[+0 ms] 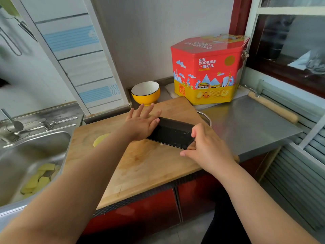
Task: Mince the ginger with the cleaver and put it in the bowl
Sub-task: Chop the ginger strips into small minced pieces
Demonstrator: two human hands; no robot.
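Right hand [202,148] grips cleaver [173,133] handle, left hand [142,123] presses flat on blade, long axis left-right; ginger [161,144] fleck at blade's near edge, rest hidden; bowl [145,92] beyond left hand.

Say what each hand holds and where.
Right hand grips the cleaver at its handle end. Left hand holds nothing; it presses flat on the blade's top.

Yellow bowl [145,93], black cleaver [171,132], red-and-yellow cookie tin [207,71].

"Gift COOKIES" on red tin [207,67]
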